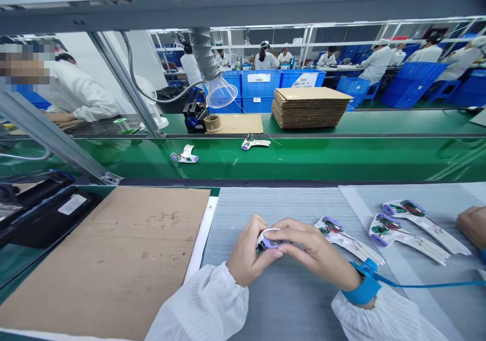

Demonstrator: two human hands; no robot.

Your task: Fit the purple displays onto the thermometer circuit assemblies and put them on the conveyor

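Both hands are closed around a small white and purple device housing (274,239) above the grey mat. My left hand (246,252) grips its left side, where a bit of green circuit board shows. My right hand (317,250) holds its right side with the fingertips and thumb. Most of the piece is hidden by my fingers. A blue wrist strap (362,285) with a cord circles my right wrist. Just right of that hand lies an open gun-shaped housing half (347,240) with wires and a circuit board. Two similar halves, one being this housing half (406,237), lie farther right.
Cardboard (110,250) covers the left side. Beyond the mat, a green conveyor belt (341,159) carries two housing pieces, including this one (186,155). Stacked cardboard (309,109) and a fume hose (207,57) stand behind. Another person's hand (473,225) is at the right edge.
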